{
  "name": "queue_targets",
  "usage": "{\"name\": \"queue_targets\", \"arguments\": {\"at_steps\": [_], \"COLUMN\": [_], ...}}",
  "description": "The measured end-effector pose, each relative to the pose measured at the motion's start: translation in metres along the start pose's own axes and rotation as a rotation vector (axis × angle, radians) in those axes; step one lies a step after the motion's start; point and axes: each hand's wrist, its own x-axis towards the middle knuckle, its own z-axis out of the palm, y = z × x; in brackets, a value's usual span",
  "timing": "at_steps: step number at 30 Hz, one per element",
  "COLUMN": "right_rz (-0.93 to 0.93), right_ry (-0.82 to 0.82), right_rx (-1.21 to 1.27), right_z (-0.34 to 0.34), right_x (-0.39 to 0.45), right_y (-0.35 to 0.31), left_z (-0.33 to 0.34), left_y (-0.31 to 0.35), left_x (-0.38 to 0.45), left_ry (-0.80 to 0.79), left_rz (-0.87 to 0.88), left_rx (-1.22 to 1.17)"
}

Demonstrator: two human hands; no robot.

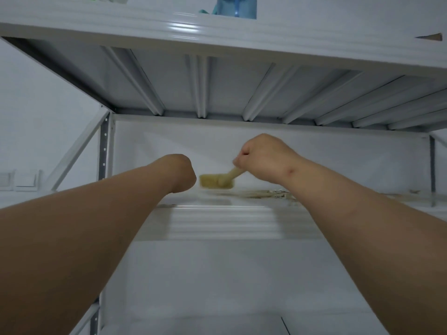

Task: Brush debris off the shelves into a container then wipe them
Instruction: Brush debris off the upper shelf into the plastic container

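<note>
A white metal shelf (217, 223) runs across the middle of the view at about my arm height. My right hand (263, 160) grips the handle of a small wooden brush (216, 182), whose pale bristle head is down on the shelf and blurred. Brownish debris (266, 193) lies scattered on the shelf just right of the brush, under my right wrist. My left hand (180, 172) is just left of the brush head, bent down at the wrist over the shelf; its fingers are hidden. No container is visible.
The ribbed underside of the upper shelf (217, 93) hangs close above my hands. A blue item (234, 7) stands on that upper shelf. A perforated upright post (104, 151) and a diagonal brace stand at the left. A lower shelf (217, 322) shows at the bottom.
</note>
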Motion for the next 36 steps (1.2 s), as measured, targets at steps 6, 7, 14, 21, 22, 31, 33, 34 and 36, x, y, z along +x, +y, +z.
{"name": "queue_targets", "arguments": {"at_steps": [6, 7, 14, 21, 22, 31, 33, 34, 36], "right_rz": [0.088, 0.125, 0.053, 0.090, 0.121, 0.035, 0.014, 0.019, 0.050], "right_ry": [-0.113, -0.102, 0.049, -0.059, -0.059, 0.044, -0.028, -0.050, -0.058], "right_rx": [-0.190, -0.240, -0.007, 0.050, 0.023, 0.150, 0.170, 0.163, 0.106], "right_z": [-0.020, -0.025, -0.012, -0.023, -0.030, -0.059, -0.064, -0.067, -0.077], "right_x": [-0.015, -0.017, -0.024, -0.041, -0.045, -0.068, -0.073, -0.076, -0.080], "right_y": [0.022, 0.030, 0.006, 0.019, 0.026, 0.033, 0.038, 0.044, 0.063], "left_z": [0.000, 0.002, 0.000, -0.001, -0.001, -0.023, -0.025, -0.025, -0.024], "left_y": [0.005, 0.003, 0.000, 0.014, 0.015, 0.053, 0.064, 0.070, 0.081], "left_x": [-0.006, -0.006, -0.010, -0.024, -0.027, -0.046, -0.048, -0.051, -0.057], "left_ry": [-0.064, -0.054, 0.048, 0.046, 0.035, 0.102, 0.096, 0.085, 0.077], "left_rz": [0.058, 0.050, 0.096, 0.111, 0.101, 0.105, 0.098, 0.086, 0.055], "left_rx": [0.060, 0.069, 0.122, 0.146, 0.153, 0.156, 0.134, 0.129, 0.101]}}
